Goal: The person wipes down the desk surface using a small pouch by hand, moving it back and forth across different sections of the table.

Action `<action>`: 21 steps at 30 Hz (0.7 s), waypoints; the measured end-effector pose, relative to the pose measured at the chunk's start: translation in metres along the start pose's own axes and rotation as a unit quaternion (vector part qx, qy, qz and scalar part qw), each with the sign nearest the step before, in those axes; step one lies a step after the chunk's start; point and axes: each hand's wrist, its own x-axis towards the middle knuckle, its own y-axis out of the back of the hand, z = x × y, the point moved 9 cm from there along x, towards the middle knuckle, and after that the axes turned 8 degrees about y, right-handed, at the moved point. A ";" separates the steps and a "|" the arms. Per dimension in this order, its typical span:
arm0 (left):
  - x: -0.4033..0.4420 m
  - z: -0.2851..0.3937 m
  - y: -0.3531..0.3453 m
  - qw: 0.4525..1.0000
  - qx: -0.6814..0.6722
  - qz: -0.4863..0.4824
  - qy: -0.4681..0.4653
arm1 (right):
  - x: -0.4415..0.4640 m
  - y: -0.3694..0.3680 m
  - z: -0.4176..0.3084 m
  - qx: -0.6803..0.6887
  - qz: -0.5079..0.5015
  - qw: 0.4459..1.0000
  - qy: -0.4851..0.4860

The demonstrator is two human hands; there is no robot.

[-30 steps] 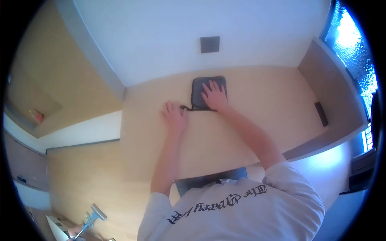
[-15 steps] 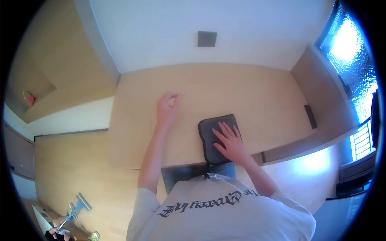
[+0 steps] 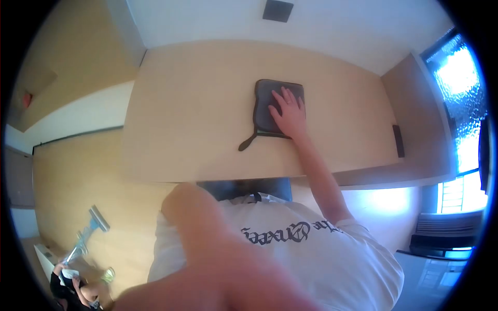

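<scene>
A dark grey flat case (image 3: 265, 111) with black edging lies on the light wooden table (image 3: 197, 103). Its short black strap (image 3: 247, 142) trails from the lower left corner. My right hand (image 3: 289, 111) rests flat on the right part of the case, fingers spread. My left arm is bent up close to the camera, and my left hand (image 3: 223, 285) is a large blur at the bottom of the view, its fingers not discernible.
A raised wooden panel with a black strip (image 3: 398, 141) bounds the table on the right. Behind the table is a white wall with a dark square plate (image 3: 278, 10). At the lower left, a person (image 3: 78, 285) holds a squeegee-like tool (image 3: 98, 220) near the floor.
Since half a second ago, the case under my right hand has moved from the table's front edge back toward the wall. My left hand has risen from the table toward the camera.
</scene>
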 end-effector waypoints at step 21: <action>-0.027 0.002 -0.012 0.994 0.081 -0.012 -0.075 | 0.001 0.001 0.003 0.009 -0.012 1.000 0.002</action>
